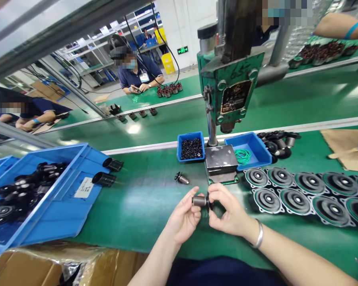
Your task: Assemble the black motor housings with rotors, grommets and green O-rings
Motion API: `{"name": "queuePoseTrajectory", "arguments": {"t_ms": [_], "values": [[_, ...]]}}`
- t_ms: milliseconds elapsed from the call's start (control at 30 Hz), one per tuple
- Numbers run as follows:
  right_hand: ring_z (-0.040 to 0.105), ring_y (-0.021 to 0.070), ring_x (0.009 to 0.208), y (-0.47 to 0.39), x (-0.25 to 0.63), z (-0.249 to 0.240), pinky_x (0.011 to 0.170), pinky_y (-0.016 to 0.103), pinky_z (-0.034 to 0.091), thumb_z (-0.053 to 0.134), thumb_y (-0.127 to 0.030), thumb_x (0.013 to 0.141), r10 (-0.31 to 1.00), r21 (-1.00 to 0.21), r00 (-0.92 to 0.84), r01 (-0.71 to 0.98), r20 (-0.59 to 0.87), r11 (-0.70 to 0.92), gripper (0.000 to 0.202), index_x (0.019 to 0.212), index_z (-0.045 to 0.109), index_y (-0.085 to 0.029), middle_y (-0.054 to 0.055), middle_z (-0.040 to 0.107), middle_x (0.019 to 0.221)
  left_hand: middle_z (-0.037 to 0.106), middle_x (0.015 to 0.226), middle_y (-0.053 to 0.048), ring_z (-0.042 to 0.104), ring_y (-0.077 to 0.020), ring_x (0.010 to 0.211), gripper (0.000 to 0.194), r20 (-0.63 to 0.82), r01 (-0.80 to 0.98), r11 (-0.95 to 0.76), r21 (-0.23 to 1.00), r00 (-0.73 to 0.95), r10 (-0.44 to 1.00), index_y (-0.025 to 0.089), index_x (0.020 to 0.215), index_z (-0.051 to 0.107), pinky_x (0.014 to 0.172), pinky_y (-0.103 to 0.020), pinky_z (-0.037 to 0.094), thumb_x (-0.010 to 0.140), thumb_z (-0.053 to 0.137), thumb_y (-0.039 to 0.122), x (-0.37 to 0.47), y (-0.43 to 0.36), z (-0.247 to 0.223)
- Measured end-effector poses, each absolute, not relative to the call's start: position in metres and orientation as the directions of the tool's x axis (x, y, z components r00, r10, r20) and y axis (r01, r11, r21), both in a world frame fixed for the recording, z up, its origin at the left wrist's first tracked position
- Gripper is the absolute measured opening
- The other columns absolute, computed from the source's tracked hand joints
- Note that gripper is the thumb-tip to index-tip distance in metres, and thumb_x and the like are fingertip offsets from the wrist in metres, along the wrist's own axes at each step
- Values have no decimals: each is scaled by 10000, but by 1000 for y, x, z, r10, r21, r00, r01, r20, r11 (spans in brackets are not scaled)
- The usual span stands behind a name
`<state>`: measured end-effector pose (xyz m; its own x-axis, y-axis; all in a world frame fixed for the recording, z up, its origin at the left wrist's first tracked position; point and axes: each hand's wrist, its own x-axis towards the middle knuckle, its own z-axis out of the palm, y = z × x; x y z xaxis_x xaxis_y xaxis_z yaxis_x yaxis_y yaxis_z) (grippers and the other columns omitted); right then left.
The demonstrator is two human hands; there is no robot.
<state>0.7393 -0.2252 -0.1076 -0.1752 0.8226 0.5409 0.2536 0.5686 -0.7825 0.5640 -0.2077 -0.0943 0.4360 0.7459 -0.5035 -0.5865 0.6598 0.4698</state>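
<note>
Just in front of the press, a rotor part [199, 201] with a metal cylinder and a black disc is held level between both hands. My left hand [186, 216] has its fingers closed round the cylinder end. My right hand [228, 210] pinches the black disc at the other end. A similar small rotor [182, 178] lies on the green table beyond my left hand. Behind my right hand stands the press's metal block [221, 157].
A blue bin of black rotors [56, 202] stands left, near two black cylinders [104, 178]. Small blue trays hold black rings [191, 147] and green rings [242, 156]. Round metal covers [268, 200] lie in rows at right. The green press [231, 87] rises ahead; people sit beyond.
</note>
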Motion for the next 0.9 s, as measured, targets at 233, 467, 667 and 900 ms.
{"name": "queuePoseTrajectory", "arguments": {"t_ms": [233,467,667,900], "values": [[490,141,893,-224,736,-105,762,246,461,497,-36,677,899,-896,-78,78,431,436,302,909,417,-212,35,451,946,705,1083,-105,703,-139,714,490,-169,-451,310,837,325,931,176,1228,493,725,-267,551,773,670,130,566,-215,-75],[487,119,890,-226,736,-109,772,199,460,490,-32,687,903,-901,-91,75,419,426,304,913,414,-221,22,442,940,643,1195,-110,698,-150,754,538,-11,-340,146,929,368,930,221,1256,455,705,-294,549,749,539,63,561,-219,-83],[519,98,918,-228,736,-115,772,137,472,527,-89,758,890,-878,-135,155,435,453,248,940,422,-222,38,468,996,215,1590,-165,697,-142,835,1078,80,143,-186,972,543,836,332,1537,-16,831,-350,583,657,502,-16,564,-239,-88],[563,70,901,-222,746,-128,730,76,459,560,-176,805,886,-850,-131,248,445,464,190,950,444,-213,56,511,1039,344,1517,-155,567,-236,1233,798,307,655,-131,744,-161,938,242,1494,182,1005,-392,494,777,484,64,476,-157,-82]]}}
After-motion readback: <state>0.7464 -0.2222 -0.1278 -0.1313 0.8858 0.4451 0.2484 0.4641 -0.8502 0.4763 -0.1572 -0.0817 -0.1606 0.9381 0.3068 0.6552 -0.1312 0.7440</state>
